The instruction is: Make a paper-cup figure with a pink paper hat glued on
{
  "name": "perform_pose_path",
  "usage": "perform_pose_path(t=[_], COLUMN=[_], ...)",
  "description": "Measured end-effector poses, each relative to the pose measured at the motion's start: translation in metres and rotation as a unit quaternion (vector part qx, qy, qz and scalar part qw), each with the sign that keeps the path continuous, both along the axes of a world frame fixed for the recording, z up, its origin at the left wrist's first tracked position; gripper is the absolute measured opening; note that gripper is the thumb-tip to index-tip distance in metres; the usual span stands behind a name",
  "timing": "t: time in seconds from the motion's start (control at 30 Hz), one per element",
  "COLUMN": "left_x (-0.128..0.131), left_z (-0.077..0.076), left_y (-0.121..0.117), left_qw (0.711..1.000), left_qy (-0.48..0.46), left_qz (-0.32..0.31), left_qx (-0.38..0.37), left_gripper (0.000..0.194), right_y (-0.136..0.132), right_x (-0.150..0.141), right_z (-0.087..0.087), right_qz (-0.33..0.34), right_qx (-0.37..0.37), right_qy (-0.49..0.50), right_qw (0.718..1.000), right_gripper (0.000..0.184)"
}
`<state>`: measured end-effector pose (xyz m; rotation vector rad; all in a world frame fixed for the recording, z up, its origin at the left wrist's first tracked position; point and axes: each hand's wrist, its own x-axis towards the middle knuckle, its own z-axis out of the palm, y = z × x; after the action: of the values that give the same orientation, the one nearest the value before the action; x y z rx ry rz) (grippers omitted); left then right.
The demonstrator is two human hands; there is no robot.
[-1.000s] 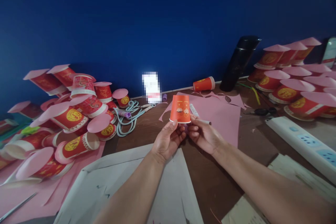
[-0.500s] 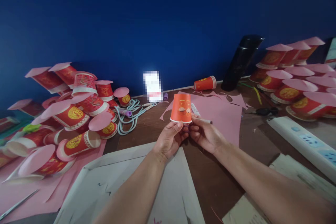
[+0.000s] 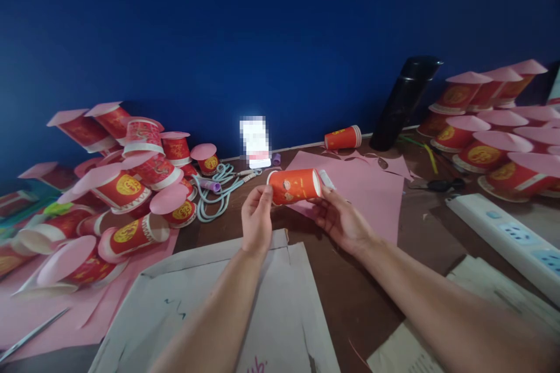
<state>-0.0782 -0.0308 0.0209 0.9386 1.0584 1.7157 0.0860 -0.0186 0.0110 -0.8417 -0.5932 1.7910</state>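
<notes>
A red paper cup [image 3: 294,186] lies sideways in the air between my two hands, its white rim toward the right. My left hand [image 3: 257,215] is closed on the cup's left end, with the thumb on the near side. At the rim end, the fingers of my right hand [image 3: 343,218] pinch the cup from below and the side. Behind it on the table lies a cut sheet of pink paper [image 3: 367,192], with a white tube-like item [image 3: 326,179] partly hidden by the cup and my right hand.
Piled red cups with pink paper discs [image 3: 126,189] stand left, and more are stacked right [image 3: 490,148]. A black bottle [image 3: 405,105] leans by the wall near nested cups [image 3: 343,138]. Also here: a lit phone [image 3: 256,143], cable [image 3: 214,204], power strip [image 3: 503,233], cardboard [image 3: 210,309], scissors [image 3: 35,335].
The cup has turned from upside down, rim at the bottom, to lying sideways with its rim to the right. My left hand has shifted left to the cup's base end.
</notes>
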Motion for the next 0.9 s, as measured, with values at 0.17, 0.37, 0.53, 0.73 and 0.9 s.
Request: perform_pose_path(t=[0.17, 0.37, 0.53, 0.73, 0.9], left_x=[-0.001, 0.000, -0.002, 0.000, 0.003], left_z=[0.005, 0.007, 0.003, 0.001, 0.003], left_y=[-0.008, -0.012, -0.013, -0.017, -0.013], left_qw=[0.965, 0.923, 0.918, 0.936, 0.994], left_qy=[0.235, 0.345, 0.355, 0.316, 0.107], left_qz=[0.116, 0.162, 0.152, 0.118, 0.002], left_qx=[0.035, 0.061, 0.092, 0.096, -0.017], left_gripper=[0.027, 0.027, 0.024, 0.031, 0.045], right_y=[-0.003, -0.008, -0.009, -0.008, -0.005], right_x=[-0.003, -0.002, -0.002, -0.002, 0.002], right_z=[0.001, -0.006, -0.006, -0.004, -0.004], right_qz=[0.041, 0.047, 0.056, 0.061, 0.032], right_qx=[0.053, 0.100, 0.120, 0.109, 0.115], right_qy=[-0.012, -0.075, -0.105, -0.085, -0.124], right_qw=[0.998, 0.991, 0.986, 0.989, 0.985], right_gripper=[0.034, 0.034, 0.034, 0.031, 0.038])
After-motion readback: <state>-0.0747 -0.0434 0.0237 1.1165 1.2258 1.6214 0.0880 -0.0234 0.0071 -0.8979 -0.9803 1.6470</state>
